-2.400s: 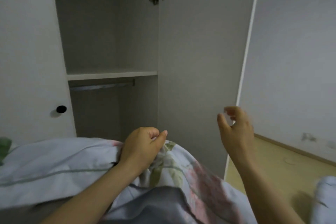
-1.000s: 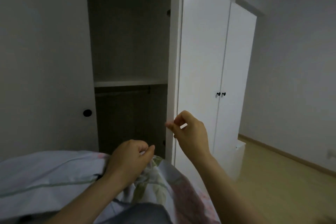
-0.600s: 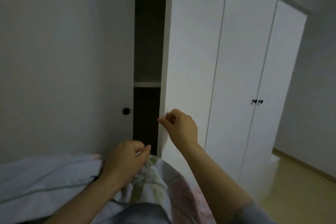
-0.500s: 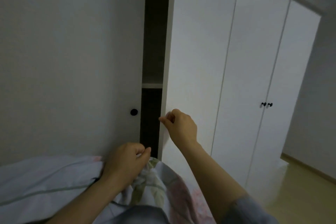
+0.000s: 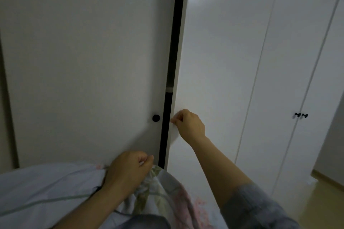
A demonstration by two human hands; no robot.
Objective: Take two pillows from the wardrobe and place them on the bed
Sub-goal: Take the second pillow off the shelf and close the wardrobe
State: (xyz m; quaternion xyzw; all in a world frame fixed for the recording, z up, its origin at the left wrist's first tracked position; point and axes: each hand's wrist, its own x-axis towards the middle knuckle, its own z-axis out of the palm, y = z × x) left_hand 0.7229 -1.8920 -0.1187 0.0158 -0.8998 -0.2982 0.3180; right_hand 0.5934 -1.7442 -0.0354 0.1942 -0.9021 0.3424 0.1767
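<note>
A pale pillow with a floral print on its right part fills the lower left, pressed against me. My left hand is closed on its upper edge. My right hand is pinched on the knob of the wardrobe's right door, near that door's left edge; the knob itself is hidden by the fingers. Only a narrow dark gap remains between this door and the left door. A second pillow and the bed are out of sight.
The left door carries a black knob. Further right stands another pair of shut white doors with two small black knobs. A strip of yellowish wooden floor shows at the lower right.
My right hand has swung the right wardrobe door from wide open to almost shut, leaving a thin gap. The view has turned right. My left hand has kept its hold on the pillow.
</note>
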